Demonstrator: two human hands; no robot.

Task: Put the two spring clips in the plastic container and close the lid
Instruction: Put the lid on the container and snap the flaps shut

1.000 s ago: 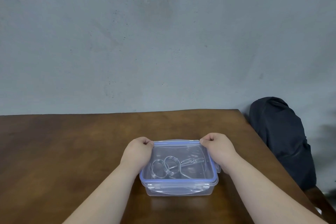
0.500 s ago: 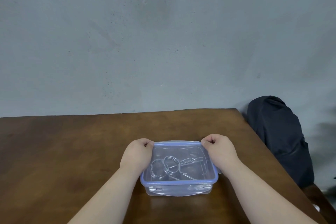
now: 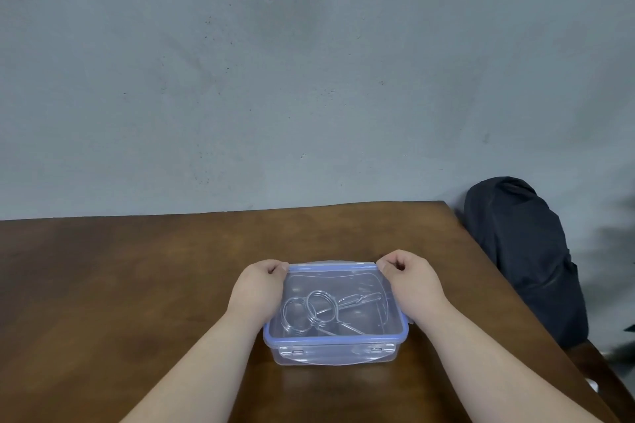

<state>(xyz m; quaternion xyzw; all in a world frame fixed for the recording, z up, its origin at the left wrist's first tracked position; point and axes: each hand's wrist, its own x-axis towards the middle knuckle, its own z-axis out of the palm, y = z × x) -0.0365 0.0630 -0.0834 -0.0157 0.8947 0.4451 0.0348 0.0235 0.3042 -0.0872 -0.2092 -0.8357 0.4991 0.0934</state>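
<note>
Bare table [image 3: 137, 285] all round — both hands' fingers [image 3: 280, 267] curled, pinching lid's [image 3: 336, 285] far corners.

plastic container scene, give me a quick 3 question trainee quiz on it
1. True or false: the two spring clips lie inside the plastic container.
2. Where do the left hand and right hand sit? A) at the lid's far corners B) flat on the table C) on the near latches
3. Fill in: the lid has a ____ rim.

Key: 1 true. 2 A. 3 blue.
</note>
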